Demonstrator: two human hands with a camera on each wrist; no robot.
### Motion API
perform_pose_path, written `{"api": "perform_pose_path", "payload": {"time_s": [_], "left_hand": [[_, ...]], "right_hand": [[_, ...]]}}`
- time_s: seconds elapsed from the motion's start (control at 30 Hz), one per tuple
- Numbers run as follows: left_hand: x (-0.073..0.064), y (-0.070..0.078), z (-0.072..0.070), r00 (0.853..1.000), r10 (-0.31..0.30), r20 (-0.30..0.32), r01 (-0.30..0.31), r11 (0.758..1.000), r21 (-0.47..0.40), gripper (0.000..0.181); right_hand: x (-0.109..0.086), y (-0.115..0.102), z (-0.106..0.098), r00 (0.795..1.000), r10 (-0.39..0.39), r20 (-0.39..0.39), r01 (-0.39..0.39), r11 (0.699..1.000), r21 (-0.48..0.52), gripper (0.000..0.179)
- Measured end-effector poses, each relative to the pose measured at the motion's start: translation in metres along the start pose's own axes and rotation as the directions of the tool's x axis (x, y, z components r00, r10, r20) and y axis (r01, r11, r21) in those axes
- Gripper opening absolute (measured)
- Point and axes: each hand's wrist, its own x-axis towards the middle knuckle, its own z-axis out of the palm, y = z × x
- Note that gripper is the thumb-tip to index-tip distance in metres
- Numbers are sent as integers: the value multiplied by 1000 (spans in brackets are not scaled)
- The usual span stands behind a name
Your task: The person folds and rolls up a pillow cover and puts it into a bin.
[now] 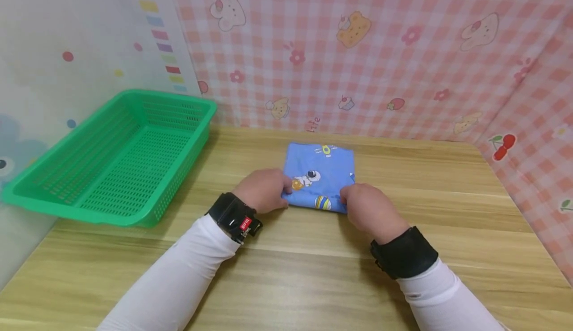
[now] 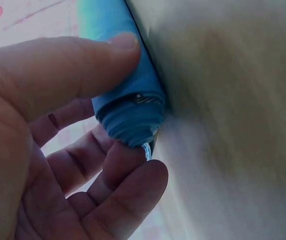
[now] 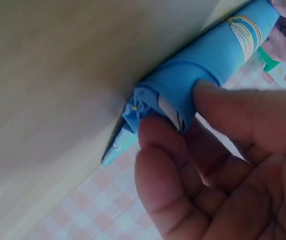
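Note:
A blue cloth (image 1: 320,171) printed with an astronaut and planets lies folded on the table, its near edge rolled into a thick tube. My left hand (image 1: 263,190) holds the left end of that roll, thumb on top and fingertips at the layered end, as the left wrist view shows on the cloth (image 2: 127,95). At the opposite end my right hand (image 1: 368,209) pinches the roll between thumb and curled fingers. The right wrist view shows the spiralled layers of the cloth (image 3: 183,85) there, with a flat part reaching beyond the roll.
A green plastic basket (image 1: 154,216) with slotted sides stands at the left of the wooden table (image 1: 286,276). Behind the table hangs a pink checked wall covering (image 1: 380,77) with cartoon prints, and another patterned wall stands at the right.

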Motion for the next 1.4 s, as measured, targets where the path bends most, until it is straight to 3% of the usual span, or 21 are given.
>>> {"api": "perform_pose_path", "payload": {"time_s": [0.37,0.77,0.97,1.17,1.4], "left_hand": [[2,0,2,1000,-16,1,16,1000,26,18],[1,4,2,1000,4,-6,-4,999,52,13],[0,10,5,997,46,-61,-39,994,106,8],[2,11,8,993,85,-82,-75,989,129,19],[3,11,7,998,51,-47,-47,996,77,23]], "right_hand": [[-3,4,4,990,-114,-85,114,993,-13,11],[-4,3,3,989,-130,-64,127,991,-52,15],[-3,1,3,988,-144,-57,140,989,-54,13],[-2,2,6,984,-163,-78,162,987,-23,16],[-2,2,6,982,-182,-56,181,983,-13,15]]}}
